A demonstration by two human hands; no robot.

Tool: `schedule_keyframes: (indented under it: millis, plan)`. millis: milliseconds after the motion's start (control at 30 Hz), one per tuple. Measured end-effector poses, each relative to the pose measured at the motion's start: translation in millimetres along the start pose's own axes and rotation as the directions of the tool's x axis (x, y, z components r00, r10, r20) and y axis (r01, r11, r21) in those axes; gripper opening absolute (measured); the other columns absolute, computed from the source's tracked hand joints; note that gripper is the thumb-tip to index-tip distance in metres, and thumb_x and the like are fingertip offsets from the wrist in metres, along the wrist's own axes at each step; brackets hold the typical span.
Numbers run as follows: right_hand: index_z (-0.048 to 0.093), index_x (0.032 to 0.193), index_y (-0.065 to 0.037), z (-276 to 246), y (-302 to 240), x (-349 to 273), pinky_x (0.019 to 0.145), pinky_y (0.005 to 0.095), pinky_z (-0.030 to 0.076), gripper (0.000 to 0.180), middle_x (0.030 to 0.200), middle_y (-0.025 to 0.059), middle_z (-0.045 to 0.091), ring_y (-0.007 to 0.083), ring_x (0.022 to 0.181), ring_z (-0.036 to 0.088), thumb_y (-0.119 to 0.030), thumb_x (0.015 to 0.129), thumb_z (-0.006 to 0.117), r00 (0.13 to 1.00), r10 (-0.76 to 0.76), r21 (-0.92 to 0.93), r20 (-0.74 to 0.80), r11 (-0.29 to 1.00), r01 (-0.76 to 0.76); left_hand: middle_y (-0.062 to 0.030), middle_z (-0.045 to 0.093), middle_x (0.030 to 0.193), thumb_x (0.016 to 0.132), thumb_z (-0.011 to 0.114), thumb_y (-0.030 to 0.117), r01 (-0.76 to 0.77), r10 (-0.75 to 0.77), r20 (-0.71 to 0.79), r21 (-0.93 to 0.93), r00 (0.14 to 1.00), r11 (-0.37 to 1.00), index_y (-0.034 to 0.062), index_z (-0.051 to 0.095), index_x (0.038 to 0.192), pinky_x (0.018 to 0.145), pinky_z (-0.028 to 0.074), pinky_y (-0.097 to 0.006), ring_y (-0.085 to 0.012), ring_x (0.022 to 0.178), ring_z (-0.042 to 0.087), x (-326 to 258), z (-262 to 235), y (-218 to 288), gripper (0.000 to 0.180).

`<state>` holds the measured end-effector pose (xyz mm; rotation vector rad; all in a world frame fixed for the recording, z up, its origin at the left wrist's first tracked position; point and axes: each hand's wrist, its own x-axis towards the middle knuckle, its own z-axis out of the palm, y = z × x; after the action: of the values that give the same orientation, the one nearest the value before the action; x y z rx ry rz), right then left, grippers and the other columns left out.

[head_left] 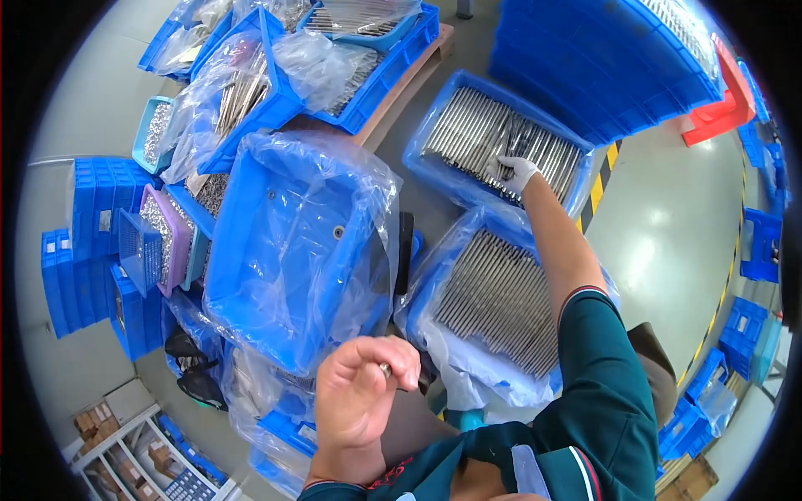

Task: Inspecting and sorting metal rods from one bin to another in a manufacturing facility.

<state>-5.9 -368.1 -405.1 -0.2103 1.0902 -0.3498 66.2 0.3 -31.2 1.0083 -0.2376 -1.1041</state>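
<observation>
My left hand (363,388) is bare and raised near my body, its fingers curled round a thin metal rod (385,369) that shows almost end-on. Reaching forward, my right hand (520,174) wears a white glove, with bent fingers closed at the metal rods (472,125) in the far blue crate (418,142). How many rods those fingers grip is hidden. Closer to me, a second lined crate (418,313) holds rows of similar rods (501,292). Left of it stands a large blue crate (276,250) under clear plastic film, with a small round piece (338,232) inside.
A tall blue crate wall (585,75) rises beyond the far rods. Crates of parts on a pallet (409,88) stand at the far left. Small bins (167,238) and stacked blue crates (92,209) line the left. Yellow-black tape (597,192) marks the floor.
</observation>
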Motion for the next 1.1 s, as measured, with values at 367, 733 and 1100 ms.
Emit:
schedule_keyframes:
  millis: [367, 733, 1100]
  plan:
    - [0.063, 0.093, 0.003, 18, 7, 10, 0.077, 0.0477, 0.052, 0.021, 0.092, 0.0189, 0.065, 0.0341, 0.082, 0.063, -0.015, 0.081, 0.060, 0.941, -0.130, -0.476, -0.311, 0.879, -0.036, -0.0085, 0.058, 0.070, 0.084, 0.064, 0.032, 0.074, -0.075, -0.021, -0.026, 0.997, 0.997, 0.0039, 0.057, 0.082, 0.060, 0.036, -0.031, -0.0181, 0.068, 0.047, 8, -7, -3, 0.030]
    - [0.061, 0.106, 0.001, 16, 4, -1, 0.080, 0.0381, 0.051, 0.041, 0.104, 0.0238, 0.062, 0.0342, 0.096, 0.062, -0.026, 0.077, 0.053, 0.683, -0.663, -0.952, -0.305, 0.219, -0.212, -0.0094, 0.058, 0.069, 0.085, 0.063, 0.033, 0.072, -0.073, -0.021, -0.009, 0.997, 0.997, 0.0037, 0.058, 0.083, 0.060, 0.037, -0.031, -0.0185, 0.068, 0.048, 1, -7, -1, 0.030]
    - [0.057, 0.111, 0.000, 16, -3, -1, 0.086, 0.0410, 0.047, 0.048, 0.107, 0.0237, 0.061, 0.0363, 0.100, 0.059, -0.033, 0.075, 0.057, 0.781, -0.611, -0.991, -0.126, 0.042, -0.127, -0.0092, 0.059, 0.070, 0.085, 0.063, 0.033, 0.093, -0.093, 0.001, -0.001, 0.996, 0.996, 0.0038, 0.059, 0.084, 0.059, 0.036, -0.031, -0.0186, 0.068, 0.048, 2, -4, -3, 0.029]
